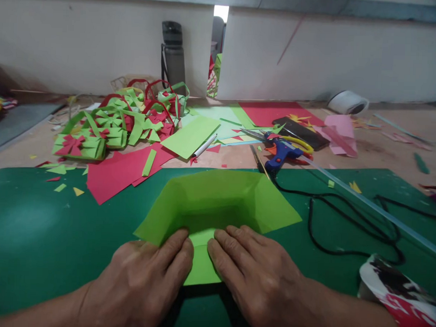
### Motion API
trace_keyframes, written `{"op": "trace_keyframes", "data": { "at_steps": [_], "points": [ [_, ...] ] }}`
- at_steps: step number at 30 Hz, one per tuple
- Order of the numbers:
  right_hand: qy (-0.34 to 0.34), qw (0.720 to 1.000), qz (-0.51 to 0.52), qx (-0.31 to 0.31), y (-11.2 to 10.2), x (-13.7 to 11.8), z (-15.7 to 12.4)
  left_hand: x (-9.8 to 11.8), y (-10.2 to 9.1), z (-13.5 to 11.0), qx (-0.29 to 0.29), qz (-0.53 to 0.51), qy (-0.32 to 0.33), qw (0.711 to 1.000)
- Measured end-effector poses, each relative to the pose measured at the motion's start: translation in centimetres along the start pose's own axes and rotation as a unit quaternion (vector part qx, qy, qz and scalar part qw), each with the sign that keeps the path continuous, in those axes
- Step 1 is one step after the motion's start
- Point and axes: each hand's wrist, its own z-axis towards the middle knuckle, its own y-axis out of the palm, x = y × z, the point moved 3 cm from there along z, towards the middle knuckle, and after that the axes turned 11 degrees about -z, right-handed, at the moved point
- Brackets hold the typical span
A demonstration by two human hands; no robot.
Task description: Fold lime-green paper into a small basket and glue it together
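Green paper (217, 186), part-folded, lies on the mat (58, 244), mostly just far of the left hand (142, 275) and right hand (253, 274). Both hands press fingers on its near flap; thumbs hidden, grasp cannot be confirmed.

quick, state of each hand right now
Left hand: touching the green paper; can't tell if gripping.
Right hand: touching the same paper; grip can't be told.

a bright green paper sheet (219, 190) is set on the dark green mat (58, 234), partly folded. its far side is raised as a wall, the left and right sides are splayed outward into pointed corners, a shaded hollow is enclosed between them, and the near part is crossed by a crease.
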Motion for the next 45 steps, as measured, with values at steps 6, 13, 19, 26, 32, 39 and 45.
{"op": "trace_keyframes", "data": {
  "at_steps": [6,13,19,26,32,39,45],
  "points": [
    [0.003,0.999,0.031,-0.012,-0.3,0.2,0.4,-0.3,-0.5,0.4,-0.02,-0.007,-0.005,1.0],
    [0.05,0.983,0.169,-0.043,-2.0,1.0,1.3,-0.7,0.2,0.0,-0.005,-0.035,-0.017,0.999],
    [0.081,0.986,0.103,-0.102,-1.2,1.0,2.8,-0.7,0.5,-0.3,-0.015,-0.02,-0.004,1.0],
    [0.035,0.962,0.03,-0.269,0.2,0.5,5.7,-0.3,0.3,0.4,-0.027,-0.016,-0.013,0.999],
    [0.031,0.962,0.005,-0.27,1.0,0.6,5.7,-0.4,0.7,0.2,-0.029,-0.02,-0.014,0.999],
    [0.033,0.973,-0.005,-0.228,1.3,0.5,5.2,-0.5,0.7,0.1,-0.052,-0.031,-0.015,0.998],
    [0.054,0.971,-0.013,-0.234,1.3,0.3,5.0,-0.3,0.5,0.4,-0.032,-0.023,-0.005,0.999]
  ]
}}
